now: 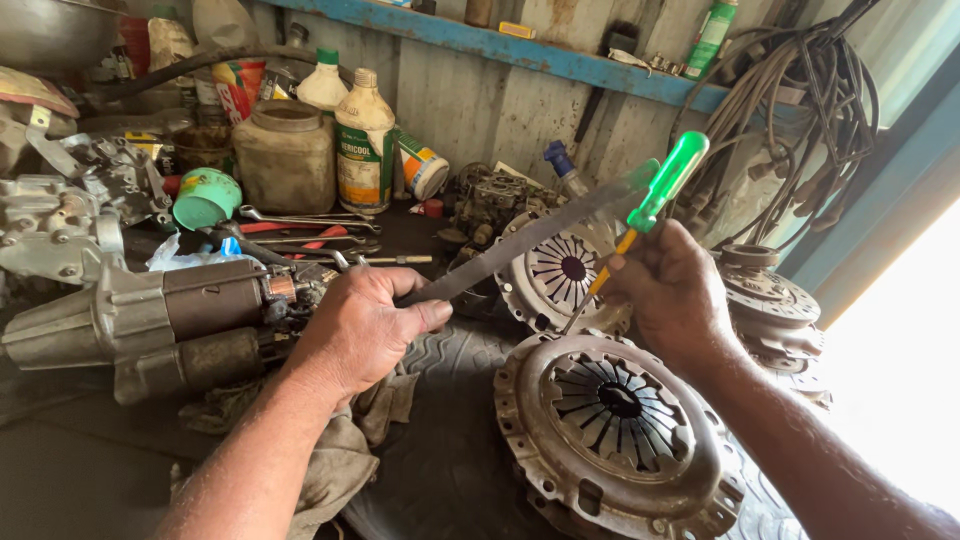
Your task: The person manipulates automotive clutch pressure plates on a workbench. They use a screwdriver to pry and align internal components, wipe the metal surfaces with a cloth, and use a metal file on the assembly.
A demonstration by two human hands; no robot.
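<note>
My left hand (pixel 365 325) grips one end of a long flat grey metal file (pixel 520 240) that slants up to the right. My right hand (pixel 670 290) holds a screwdriver with a translucent green handle (pixel 665 180) and orange collar, its shaft pointing down-left. The hands are above a round clutch pressure plate (pixel 615 430) lying on a tyre. A second clutch plate (pixel 560 270) sits behind it. A starter motor (pixel 160 325) lies just left of my left hand.
Dirty rags (pixel 345 455) lie under my left forearm. Wrenches (pixel 300 225), a teal cup (pixel 205 197), plastic bottles (pixel 362 140) and a jar stand at the back. Engine parts (pixel 60 215) sit far left. Cables (pixel 790 90) hang at the right wall below a blue shelf (pixel 520 45).
</note>
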